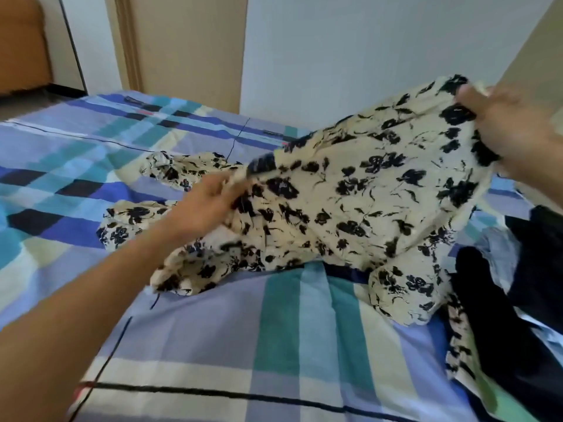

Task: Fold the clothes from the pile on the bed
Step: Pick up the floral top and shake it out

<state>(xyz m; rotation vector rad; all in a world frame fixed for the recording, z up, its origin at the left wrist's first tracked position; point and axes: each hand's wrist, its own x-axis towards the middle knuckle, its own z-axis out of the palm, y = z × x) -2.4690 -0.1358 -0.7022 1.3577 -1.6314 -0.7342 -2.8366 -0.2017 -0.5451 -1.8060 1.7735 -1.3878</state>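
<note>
A cream black-flowered garment [350,193] stretched over the plaid bed [213,330], from centre to two o'clock. The left hand [207,205] pinched its edge near centre; the right hand [502,123] clutched it at two o'clock. Dark clothes [502,300] lay at four o'clock.

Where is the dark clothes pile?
In the head view, the dark pile lies on the bed at lower right, beside the floral garment gripped by the left hand and right hand.

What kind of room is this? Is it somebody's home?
Probably a bedroom in a home. A bed fills most of the view, a floral garment is held up over it, and a pile of dark clothes lies at its right side.
</note>
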